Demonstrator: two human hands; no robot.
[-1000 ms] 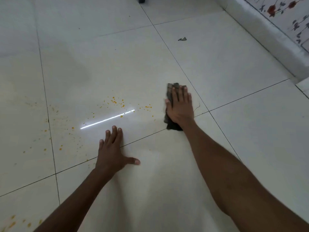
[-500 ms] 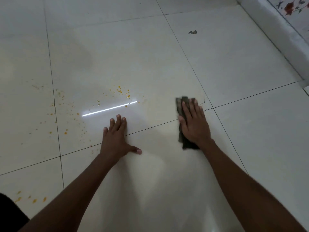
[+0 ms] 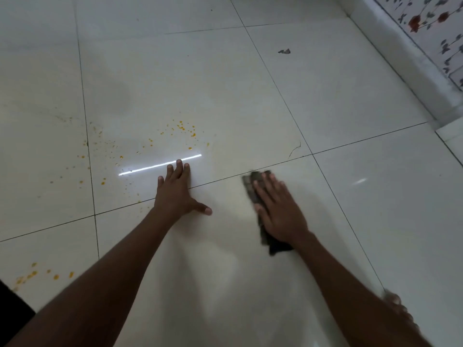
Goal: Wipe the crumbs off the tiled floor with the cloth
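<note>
A cluster of orange crumbs [image 3: 35, 273] lay on the pale glossy tiled floor [image 3: 375, 209] at its near left, beside a dark shape at the frame's corner. Two bare forearms reached forward over the tiles. The left hand [image 3: 175, 194] rested flat on the floor, fingers straight and slightly spread, thumb out to the side, its fingertips crossing a dark grout line. The right hand [image 3: 278, 209] pressed flat, fingers extended, on a dark grey-brown folded cloth [image 3: 250, 184], which lay just nearer than the same grout line; the cloth showed beyond the fingertips and behind the wrist. A bright strip of reflected light [image 3: 150, 167] lay just beyond the left fingertips. Farther out on that tile, a scatter of small orange crumbs [image 3: 184, 127] spread leftward across the next grout line. A hairline crack [image 3: 294, 149] marked the tile beyond the cloth. A small dark scrap [image 3: 284, 51] sat well apart, toward the far right. A flower-patterned wall [image 3: 436, 28] with a pale skirting ran along the floor's far right edge.
</note>
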